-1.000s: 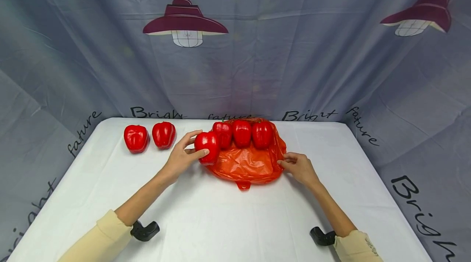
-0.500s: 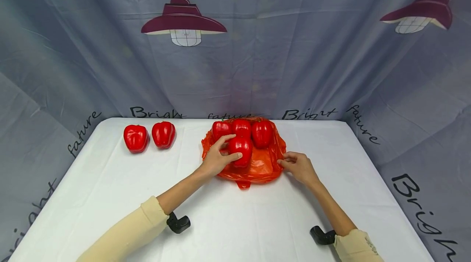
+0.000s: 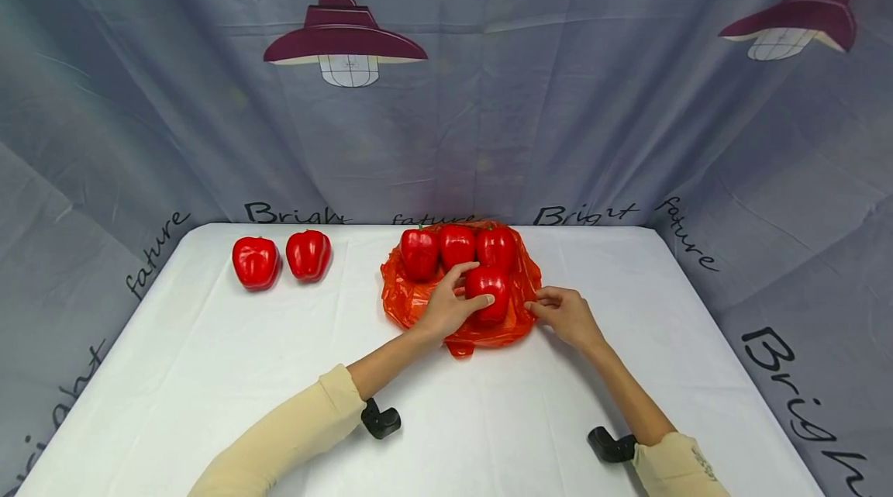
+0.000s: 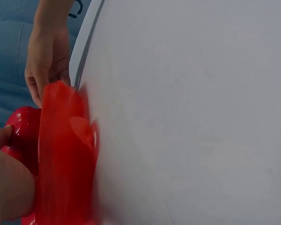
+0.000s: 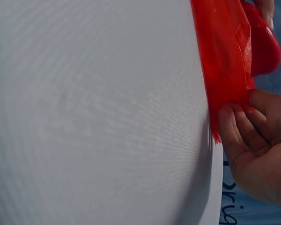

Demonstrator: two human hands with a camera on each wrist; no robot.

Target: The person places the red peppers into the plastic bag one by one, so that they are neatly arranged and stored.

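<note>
My left hand (image 3: pixel 445 309) grips a red bell pepper (image 3: pixel 491 291) between thumb and fingers, at the front right part of an orange-red plastic bag (image 3: pixel 401 291). The bag lies spread on the table with its mouth wide. At its back, three more red bell peppers sit in a row: a left one (image 3: pixel 419 254), a middle one (image 3: pixel 456 245) and a right one (image 3: pixel 497 247). My right hand (image 3: pixel 567 317) pinches the bag's right edge; in the right wrist view its thumb and fingertips meet on the plastic (image 5: pixel 220 61).
Two more red bell peppers, one farther left (image 3: pixel 256 263) and one beside it (image 3: pixel 308 256), stand at the table's back left. The white-covered table (image 3: pixel 502 419) ends at a grey-blue curtain (image 3: pixel 446 125) printed with lamps and lettering.
My left hand has carried the bell pepper rightward from the bag's left edge to its front right. The right hand has kept its pinch on the bag's edge.
</note>
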